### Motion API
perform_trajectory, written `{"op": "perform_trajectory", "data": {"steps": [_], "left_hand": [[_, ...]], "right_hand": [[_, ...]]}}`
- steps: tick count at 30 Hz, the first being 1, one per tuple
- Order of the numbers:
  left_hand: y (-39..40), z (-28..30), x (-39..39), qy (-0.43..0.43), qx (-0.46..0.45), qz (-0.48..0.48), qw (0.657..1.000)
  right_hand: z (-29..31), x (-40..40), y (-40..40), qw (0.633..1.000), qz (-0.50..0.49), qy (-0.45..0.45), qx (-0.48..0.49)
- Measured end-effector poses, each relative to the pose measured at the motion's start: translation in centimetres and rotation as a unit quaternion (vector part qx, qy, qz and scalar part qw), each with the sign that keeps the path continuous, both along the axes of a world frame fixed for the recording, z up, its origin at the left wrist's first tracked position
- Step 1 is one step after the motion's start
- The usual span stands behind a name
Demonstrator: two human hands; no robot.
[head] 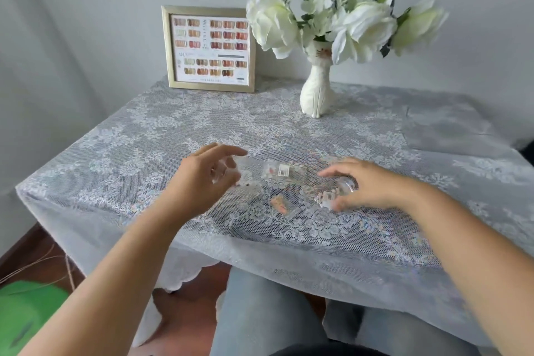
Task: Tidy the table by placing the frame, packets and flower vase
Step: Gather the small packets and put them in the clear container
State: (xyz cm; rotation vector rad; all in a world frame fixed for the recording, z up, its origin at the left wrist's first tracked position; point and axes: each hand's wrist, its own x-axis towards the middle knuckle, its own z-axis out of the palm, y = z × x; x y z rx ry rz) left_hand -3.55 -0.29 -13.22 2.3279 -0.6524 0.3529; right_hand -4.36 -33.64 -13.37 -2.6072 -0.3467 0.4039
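A gold frame [208,49] with a colour swatch chart stands upright at the back of the table against the wall. To its right stands a white vase [316,92] with white flowers. Several clear packets lie near the front: one in the middle [281,171], one lower with orange contents [279,203], one at the right. My left hand [206,175] hovers over a clear packet at the left, fingers spread and curled. Over the right packet [329,196], my right hand [364,185] has its fingers bent down onto it. Whether either hand grips its packet is unclear.
A white lace cloth [150,130] covers the table and hangs over its front edge. A grey wall lies behind. A green object [26,315] sits on the floor at the lower left. My legs are under the table's front edge.
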Motion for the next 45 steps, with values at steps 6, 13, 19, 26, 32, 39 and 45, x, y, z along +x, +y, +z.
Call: {"op": "perform_trajectory", "data": {"steps": [6, 13, 19, 26, 32, 39, 45], "left_hand": [[-4.8, 3.0, 0.8, -0.002, -0.075, -0.046, 0.996], [-12.2, 3.3, 3.8, 0.088, -0.191, -0.097, 0.973], [-19.2, 2.6, 8.3, 0.164, -0.259, -0.099, 0.947], [-30.3, 3.9, 11.7, 0.192, -0.307, -0.171, 0.916], [-37.7, 2.4, 12.3, 0.140, -0.298, -0.120, 0.937], [-41.3, 1.2, 12.4, 0.103, -0.169, -0.119, 0.973], [-42.5, 1.1, 13.1, 0.126, -0.141, -0.115, 0.975]], "right_hand": [[0.4, -0.4, -0.8, 1.000, 0.000, 0.001, 0.000], [0.8, -0.9, -3.3, 0.990, -0.055, -0.039, 0.124], [0.9, -3.2, -6.9, 0.977, -0.099, -0.080, 0.172], [1.9, -4.7, -13.1, 0.940, -0.201, -0.167, 0.220], [1.5, -4.9, -18.2, 0.895, -0.278, -0.285, 0.200], [0.1, -5.3, -21.4, 0.862, -0.308, -0.371, 0.156], [0.4, -5.7, -24.1, 0.852, -0.313, -0.398, 0.132]]}}
